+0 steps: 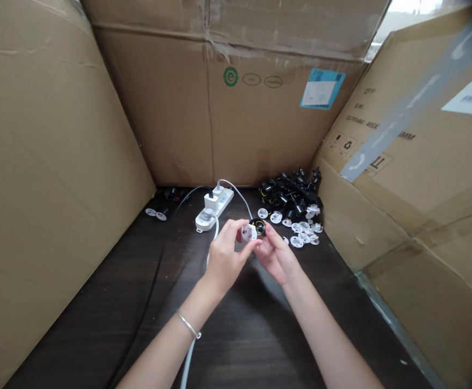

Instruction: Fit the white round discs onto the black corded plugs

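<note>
Small white plastic cap [248, 233] and round black plastic fitting [259, 226] with a yellow wire are held together in mid-air, just above the dark wooden surface [239, 335] and near the white power strip [215, 208]. Left hand [224, 256] pinches the cap between thumb and fingertips; right hand [277, 258] cradles the fitting from beneath, fingers closed about it. Both pieces look light, hard and smooth, probably a bit slippery, so the rims seem the place to grip, clear of the thin wire, which looks easily bent. Scattered white plastic discs [303, 229] and a heap of black fittings [290, 192] lie just beyond, with cardboard boxes [57, 162] walling everything in.
</note>
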